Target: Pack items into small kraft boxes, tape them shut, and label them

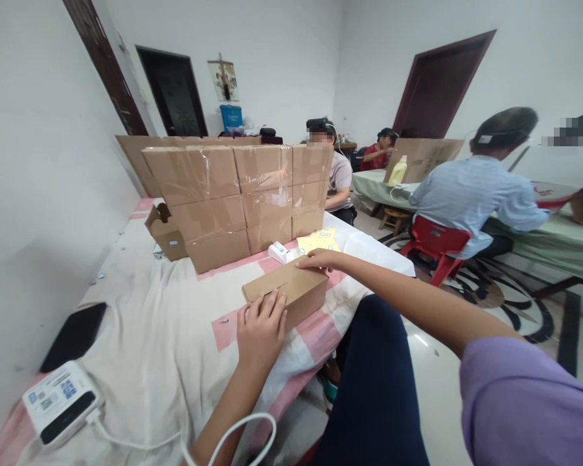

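A closed brown cardboard box (301, 299) lies on the cloth-covered table in front of me. My left hand (263, 327) rests on its near left part, fingers stretched across the top by a slit in the lid. At the far right end my right hand (319, 259) grips the box's edge, fingertips on the top and the other fingers partly hidden. Just beyond the box are a small white device (279, 252) and a yellow patterned sheet (319, 241).
A wrapped stack of cardboard boxes (243, 200) stands behind, with an open box (166, 233) at its left. A white power bank (63, 401) with a cable and a black phone (75, 336) lie left. Several people sit beyond; one uses a red chair (437, 239).
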A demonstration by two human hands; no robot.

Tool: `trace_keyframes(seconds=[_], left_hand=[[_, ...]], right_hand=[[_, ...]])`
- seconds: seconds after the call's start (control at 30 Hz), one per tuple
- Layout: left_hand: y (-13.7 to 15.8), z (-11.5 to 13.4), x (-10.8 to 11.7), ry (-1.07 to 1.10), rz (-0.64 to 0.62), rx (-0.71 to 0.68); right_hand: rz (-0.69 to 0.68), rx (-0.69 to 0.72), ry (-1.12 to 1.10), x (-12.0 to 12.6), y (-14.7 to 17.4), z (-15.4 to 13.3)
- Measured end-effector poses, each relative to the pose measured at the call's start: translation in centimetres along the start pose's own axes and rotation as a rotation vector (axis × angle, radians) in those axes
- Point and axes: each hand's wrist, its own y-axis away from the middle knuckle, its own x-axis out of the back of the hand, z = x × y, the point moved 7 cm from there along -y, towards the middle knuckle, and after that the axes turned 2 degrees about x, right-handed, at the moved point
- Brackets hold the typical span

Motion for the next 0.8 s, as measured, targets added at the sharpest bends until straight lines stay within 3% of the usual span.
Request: trace_keyframes(seconds=[0.17, 0.47, 0.6, 0.7, 0.8], left_hand=[[0.0, 0.1, -0.2, -0.017, 0.008, 0.032], [0.1, -0.1, -0.8, -0.027, -0.019, 0.007], [0.0, -0.5, -0.8, -0.027, -0.009, -0.054], [0.0, -0.7, -0.9, -0.033, -0.009, -0.105], [0.0, -0.7, -1.0, -0.043, -0.008, -0.137]], right_hand=[[-0.03, 0.056, -0.188, -1.1, -0.2, 0.6], [-0.23, 0.208, -0.281, -2.4, 4.7, 3.0], [-0.125, 0.416, -0.234, -4.5, 4.8, 4.8], [-0.034, 0.6, -0.336, -6.2, 4.5, 5.9], [0.111, 0.689, -0.383, -6.0, 4.6, 6.2]])
